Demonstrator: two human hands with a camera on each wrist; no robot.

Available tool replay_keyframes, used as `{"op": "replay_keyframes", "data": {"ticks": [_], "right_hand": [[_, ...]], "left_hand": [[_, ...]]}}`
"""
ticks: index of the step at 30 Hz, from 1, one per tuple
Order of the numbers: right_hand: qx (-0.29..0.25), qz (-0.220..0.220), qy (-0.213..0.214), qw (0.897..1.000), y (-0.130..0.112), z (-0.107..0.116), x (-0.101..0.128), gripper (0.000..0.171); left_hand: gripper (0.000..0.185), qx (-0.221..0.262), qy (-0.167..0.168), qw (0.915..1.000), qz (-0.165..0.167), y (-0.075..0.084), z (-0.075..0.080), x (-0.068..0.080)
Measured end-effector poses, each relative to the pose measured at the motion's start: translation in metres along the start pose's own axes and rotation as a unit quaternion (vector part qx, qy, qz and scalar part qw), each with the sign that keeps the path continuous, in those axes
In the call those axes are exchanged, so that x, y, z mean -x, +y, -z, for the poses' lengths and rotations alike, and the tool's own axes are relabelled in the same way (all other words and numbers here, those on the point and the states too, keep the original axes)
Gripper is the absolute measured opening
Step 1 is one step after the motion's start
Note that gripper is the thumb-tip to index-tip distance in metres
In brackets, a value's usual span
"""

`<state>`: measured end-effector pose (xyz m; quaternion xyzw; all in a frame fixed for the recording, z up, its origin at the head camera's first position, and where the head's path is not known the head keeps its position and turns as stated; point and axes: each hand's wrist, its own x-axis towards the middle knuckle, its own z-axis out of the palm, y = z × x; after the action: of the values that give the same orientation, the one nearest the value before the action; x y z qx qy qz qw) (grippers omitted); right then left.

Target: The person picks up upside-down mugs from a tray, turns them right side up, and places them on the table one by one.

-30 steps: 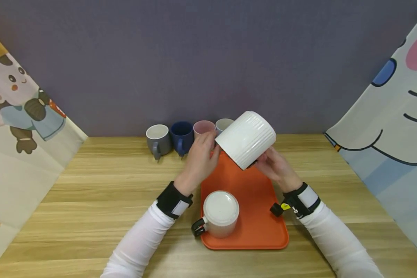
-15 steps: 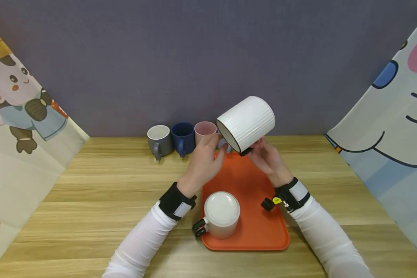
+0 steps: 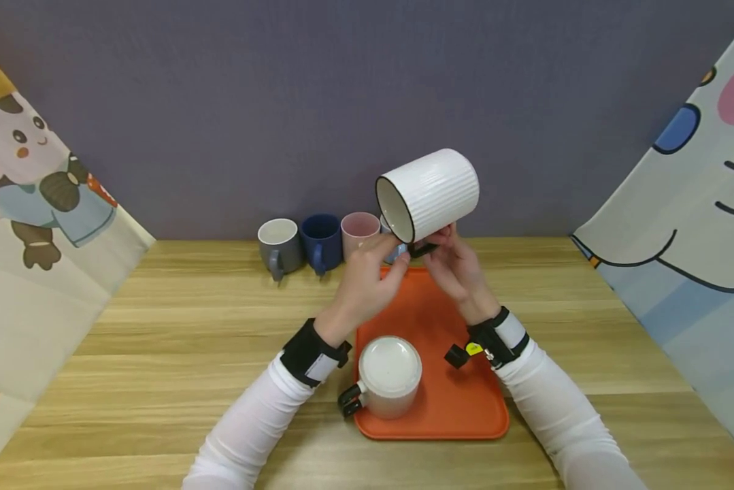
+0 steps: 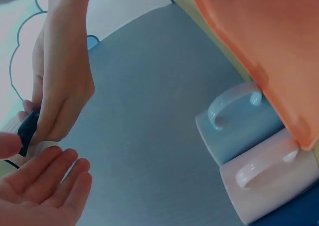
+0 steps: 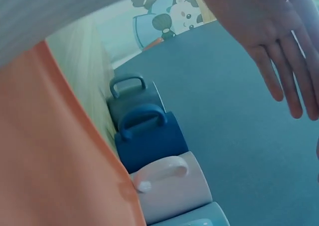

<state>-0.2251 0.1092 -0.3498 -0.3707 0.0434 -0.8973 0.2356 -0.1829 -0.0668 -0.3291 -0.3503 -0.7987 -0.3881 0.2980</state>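
Note:
My right hand [image 3: 464,282] grips the black handle [image 4: 30,130] of a white ribbed mug [image 3: 432,194]. The mug is held up in the air, lying on its side, with its black-edged mouth facing left and slightly toward me. Just below that rim is my left hand [image 3: 367,280]; its fingers [image 4: 55,173] are extended and apart in the left wrist view. Whether they touch the mug cannot be told. A second white mug [image 3: 391,374] stands upside down on an orange tray [image 3: 449,415], its black handle pointing left.
Along the back wall stand a grey mug [image 3: 281,248], a dark blue mug [image 3: 322,241], a pink mug [image 3: 359,228] and a pale blue mug [image 4: 244,121], partly hidden in the head view. The wooden table [image 3: 177,354] extends on both sides of the tray.
My right hand has raised the white mug and tipped it nearer to horizontal, so its inside shows now. My right wrist has moved left, and my left hand's fingers have dropped below the rim.

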Motion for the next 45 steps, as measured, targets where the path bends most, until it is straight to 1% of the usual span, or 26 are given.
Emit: {"op": "replay_keyframes", "data": {"ticks": [3, 6, 8, 11, 14, 16, 18, 20, 23, 26, 29, 31, 34, 36, 38, 39, 42, 43, 45], "right_hand": [[-0.022, -0.014, 0.009, 1.000, 0.003, 0.003, 0.000, 0.017], [-0.019, -0.026, 0.016, 0.999, 0.005, 0.005, 0.001, 0.020], [-0.001, -0.033, 0.020, 0.999, 0.007, 0.005, 0.002, 0.021], [0.028, -0.043, 0.037, 0.998, 0.008, 0.005, 0.002, 0.024], [0.066, -0.066, 0.056, 0.994, 0.009, 0.008, 0.003, 0.027], [0.090, -0.081, 0.067, 0.990, 0.010, 0.011, 0.004, 0.028], [0.102, -0.090, 0.074, 0.988, 0.010, 0.013, 0.005, 0.028], [0.093, -0.096, 0.078, 0.988, 0.011, 0.014, 0.005, 0.027], [0.061, -0.103, 0.078, 0.990, 0.013, 0.014, 0.004, 0.027], [0.036, -0.113, 0.080, 0.990, 0.016, 0.013, 0.003, 0.030], [0.026, -0.120, 0.086, 0.989, 0.018, 0.013, 0.003, 0.033], [0.024, -0.122, 0.091, 0.988, 0.020, 0.012, 0.003, 0.036], [0.023, -0.123, 0.104, 0.987, 0.023, 0.012, 0.005, 0.039], [0.020, -0.128, 0.114, 0.985, 0.024, 0.012, 0.005, 0.040], [0.000, -0.136, 0.126, 0.983, 0.026, 0.011, 0.005, 0.039], [-0.014, -0.142, 0.132, 0.981, 0.026, 0.010, 0.005, 0.039], [-0.052, -0.156, 0.154, 0.974, 0.028, 0.007, 0.003, 0.039], [-0.061, -0.158, 0.163, 0.972, 0.029, 0.006, 0.003, 0.039], [-0.058, -0.160, 0.186, 0.968, 0.030, 0.004, 0.002, 0.039]], "left_hand": [[0.021, 0.030, 0.012, 0.9993, 0.017, -0.001, 0.000, 0.001], [0.016, 0.051, 0.030, 0.9979, 0.028, -0.002, 0.001, 0.001], [0.015, 0.067, 0.039, 0.9964, 0.035, -0.003, 0.002, 0.001], [0.014, 0.083, 0.045, 0.9941, 0.053, -0.003, 0.003, 0.001], [0.015, 0.105, 0.043, 0.9895, 0.089, -0.002, 0.005, 0.001], [0.016, 0.127, 0.041, 0.9849, 0.111, -0.002, 0.005, 0.001], [0.016, 0.161, 0.039, 0.9777, 0.129, -0.001, 0.006, 0.001], [0.017, 0.194, 0.039, 0.9703, 0.139, -0.001, 0.006, 0.000], [0.017, 0.240, 0.040, 0.9583, 0.150, -0.001, 0.007, -0.001], [0.017, 0.270, 0.041, 0.9485, 0.160, 0.000, 0.008, -0.002], [0.018, 0.295, 0.048, 0.9369, 0.181, 0.001, 0.009, -0.002], [0.019, 0.308, 0.056, 0.9280, 0.202, 0.001, 0.009, -0.002], [0.020, 0.334, 0.066, 0.9109, 0.233, 0.000, 0.008, -0.002], [0.021, 0.354, 0.072, 0.8993, 0.247, 0.000, 0.008, -0.002], [0.022, 0.371, 0.074, 0.8917, 0.248, -0.001, 0.008, -0.002], [0.022, 0.380, 0.073, 0.8884, 0.246, -0.001, 0.008, -0.002], [0.023, 0.393, 0.071, 0.8853, 0.238, -0.002, 0.008, -0.002], [0.022, 0.391, 0.072, 0.8861, 0.238, -0.002, 0.008, -0.002], [0.021, 0.384, 0.077, 0.8866, 0.247, -0.002, 0.008, -0.002]]}}
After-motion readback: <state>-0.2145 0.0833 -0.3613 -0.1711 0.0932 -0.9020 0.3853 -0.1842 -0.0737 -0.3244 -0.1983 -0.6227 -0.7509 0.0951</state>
